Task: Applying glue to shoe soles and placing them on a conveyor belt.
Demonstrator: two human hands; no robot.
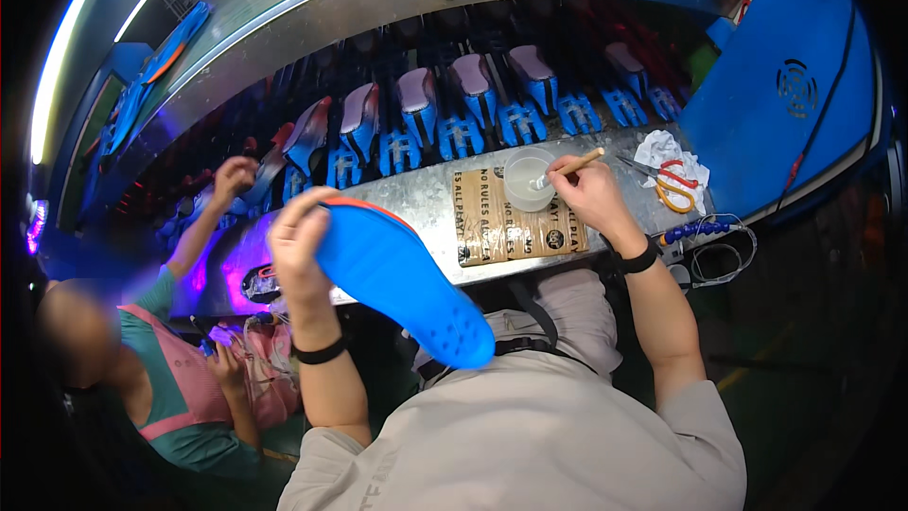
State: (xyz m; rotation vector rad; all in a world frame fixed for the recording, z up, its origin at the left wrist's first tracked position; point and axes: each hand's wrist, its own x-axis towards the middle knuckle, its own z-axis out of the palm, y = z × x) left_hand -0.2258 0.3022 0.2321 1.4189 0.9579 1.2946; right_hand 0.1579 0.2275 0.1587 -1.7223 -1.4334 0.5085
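Largest first, we see a long metal surface [407, 208] across the middle, with a big blue vented housing [747, 123] at its right end and a row of shoe-shaped pieces [417, 99], pale-topped and blue-sided, on the far side. A co-worker [189, 364] in a pink apron sits at the left. The blue insole [392, 270], orange along its upper edge and dotted with marks toward its lower end, hangs tilted in the air left of the cardboard pad [530, 244], its lower end above the wearer's waist. Our left grip [296, 244] is clamped on the insole's upper end. Our right grip [591, 191] is closed around the wooden handle of a brush [575, 162], whose head is inside the translucent cup [518, 170] on the pad. Beside that hand, scissors [665, 193] with red and orange handles rest against crumpled white tissue [667, 147]. We judge the step in hand to be wetting the brush; from here, the next move calls for lifting its head clear of the rim without tipping the cup, with the insole well supported.
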